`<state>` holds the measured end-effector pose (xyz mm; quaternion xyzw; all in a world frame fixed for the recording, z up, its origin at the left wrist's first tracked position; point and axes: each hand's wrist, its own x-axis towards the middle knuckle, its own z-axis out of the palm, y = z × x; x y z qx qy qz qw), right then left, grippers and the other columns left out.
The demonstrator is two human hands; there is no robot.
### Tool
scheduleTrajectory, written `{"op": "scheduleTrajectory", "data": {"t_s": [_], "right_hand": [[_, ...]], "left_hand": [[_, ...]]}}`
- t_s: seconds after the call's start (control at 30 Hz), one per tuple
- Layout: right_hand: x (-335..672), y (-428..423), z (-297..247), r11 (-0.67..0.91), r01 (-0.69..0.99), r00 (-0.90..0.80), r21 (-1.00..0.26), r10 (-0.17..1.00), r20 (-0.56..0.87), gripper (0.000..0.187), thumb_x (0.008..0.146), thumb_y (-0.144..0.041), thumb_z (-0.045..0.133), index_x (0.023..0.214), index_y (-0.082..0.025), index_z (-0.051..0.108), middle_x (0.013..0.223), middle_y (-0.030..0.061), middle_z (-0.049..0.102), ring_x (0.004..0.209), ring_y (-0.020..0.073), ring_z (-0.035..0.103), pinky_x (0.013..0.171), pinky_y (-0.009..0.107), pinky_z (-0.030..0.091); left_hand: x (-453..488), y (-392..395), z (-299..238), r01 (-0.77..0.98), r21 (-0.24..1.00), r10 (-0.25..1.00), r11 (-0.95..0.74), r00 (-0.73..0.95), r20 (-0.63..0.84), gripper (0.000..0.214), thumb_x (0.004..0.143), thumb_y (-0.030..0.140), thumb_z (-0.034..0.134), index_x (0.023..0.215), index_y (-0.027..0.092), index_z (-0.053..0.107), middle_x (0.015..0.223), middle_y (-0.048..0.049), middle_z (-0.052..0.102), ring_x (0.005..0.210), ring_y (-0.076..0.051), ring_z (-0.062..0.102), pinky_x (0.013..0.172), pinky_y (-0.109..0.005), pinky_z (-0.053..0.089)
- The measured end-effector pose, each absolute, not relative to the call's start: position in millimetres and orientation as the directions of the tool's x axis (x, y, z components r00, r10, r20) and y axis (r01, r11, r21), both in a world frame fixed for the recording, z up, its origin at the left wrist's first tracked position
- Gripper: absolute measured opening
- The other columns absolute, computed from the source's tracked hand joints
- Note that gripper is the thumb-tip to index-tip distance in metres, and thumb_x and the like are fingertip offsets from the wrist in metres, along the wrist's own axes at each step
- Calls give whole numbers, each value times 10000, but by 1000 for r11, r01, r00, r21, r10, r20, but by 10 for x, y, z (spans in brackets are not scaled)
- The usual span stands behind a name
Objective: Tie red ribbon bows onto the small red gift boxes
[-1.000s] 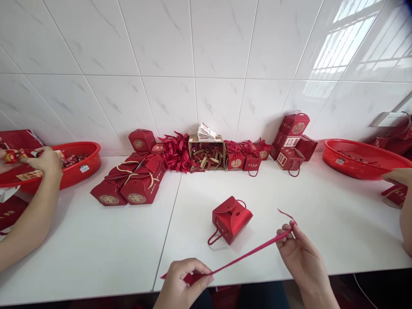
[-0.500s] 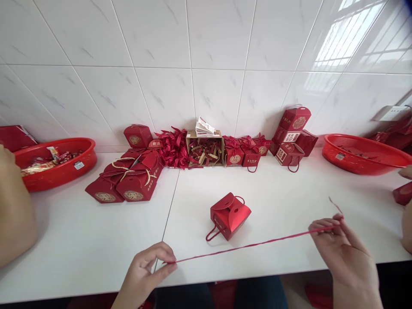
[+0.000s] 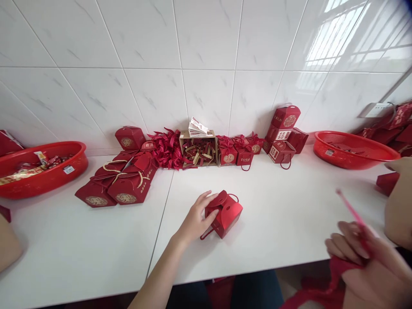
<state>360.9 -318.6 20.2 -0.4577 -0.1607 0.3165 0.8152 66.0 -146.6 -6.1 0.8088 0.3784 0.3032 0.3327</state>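
Left hand (image 3: 195,219) touched box (image 3: 228,219), fingers spread; right hand (image 3: 373,264), right of box, gripped ribbon (image 3: 351,208). Risks were box tipping if pushed, ribbon slipping if grip loosened.

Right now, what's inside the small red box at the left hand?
On top, folded flaps show, with the left hand over one corner. They cover whatever the small red box holds, if anything, so its inside cannot be seen.
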Motion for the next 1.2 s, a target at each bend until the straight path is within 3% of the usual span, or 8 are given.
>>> {"op": "scheduleTrajectory", "data": {"t_s": [0.13, 0.27, 0.37, 0.43, 0.53, 0.67, 0.93, 1.2], "right_hand": [[3174, -2986, 150, 241, -403, 615, -883, 786, -67, 325, 661, -372, 795, 558, -188, 546, 446, -82, 252, 395, 43, 238, 405, 250, 136], [2922, -2846, 19, 79, -300, 432, -951, 900, -62, 335, 744, -460, 737, 638, -165, 618, 486, -74, 274, 459, 57, 213, 442, 240, 164], [2704, -2785, 9, -24, -199, 312, -980, 946, -86, 372, 778, -509, 685, 640, -170, 617, 520, -51, 326, 506, 86, 260, 474, 247, 234], [2558, -2752, 22, -62, -137, 243, -989, 965, -95, 383, 780, -527, 670, 632, -178, 612, 562, -27, 405, 547, 107, 329, 520, 255, 305], [2400, -2711, 18, -69, -61, 157, -996, 985, -78, 391, 792, -543, 643, 636, -185, 621, 617, -3, 481, 598, 130, 397, 587, 272, 356], [2338, -2701, -24, -51, 9, 152, -999, 987, -49, 391, 818, -538, 612, 645, -188, 610, 624, -2, 482, 623, 142, 420, 609, 278, 345], [2353, -2770, -46, -28, 116, 210, -993, 978, -3, 397, 840, -522, 587, 628, -190, 537, 600, -24, 401, 561, 120, 329, 538, 278, 273], [2314, -2788, -18, 0, 245, 164, -969, 986, 42, 375, 875, -469, 552, 624, -192, 529, 593, -20, 410, 545, 116, 340, 513, 270, 279]], "left_hand": [[693, -1550, -49, 411, 766, 785, -494, 590, 190, 393, 949, 252, 413, 1322, 289, 533, 1339, -50, 530, 1247, -182, 520, 1064, -335, 436], [508, -1801, 2, 510, 733, 838, -451, 526, 149, 380, 948, 276, 430, 1314, 307, 527, 1366, -63, 493, 1193, -192, 564, 1013, -330, 484], [365, -2027, 31, 599, 672, 872, -435, 465, 151, 407, 933, 287, 458, 1337, 311, 495, 1417, -90, 442, 1119, -223, 610, 878, -331, 565], [310, -2142, 43, 636, 622, 879, -458, 430, 207, 434, 918, 273, 485, 1350, 310, 475, 1441, -102, 408, 1198, -262, 556, 871, -359, 572], [295, -2207, 46, 639, 575, 856, -511, 437, 275, 417, 913, 226, 487, 1322, 308, 494, 1462, -93, 372, 1343, -291, 401, 980, -429, 517], [344, -2144, 30, 613, 578, 837, -539, 468, 284, 372, 927, 192, 449, 1276, 304, 514, 1449, -80, 380, 1355, -275, 373, 1020, -442, 490], [464, -2066, -28, 609, 535, 809, -586, 477, 343, 331, 905, 137, 437, 1171, 277, 574, 1440, -69, 373, 1345, -290, 333, 1040, -491, 446], [510, -2075, -5, 592, 585, 829, -555, 455, 326, 237, 945, 183, 409, 1106, 245, 571, 1411, -88, 408, 1338, -274, 360, 1015, -468, 476]]}}
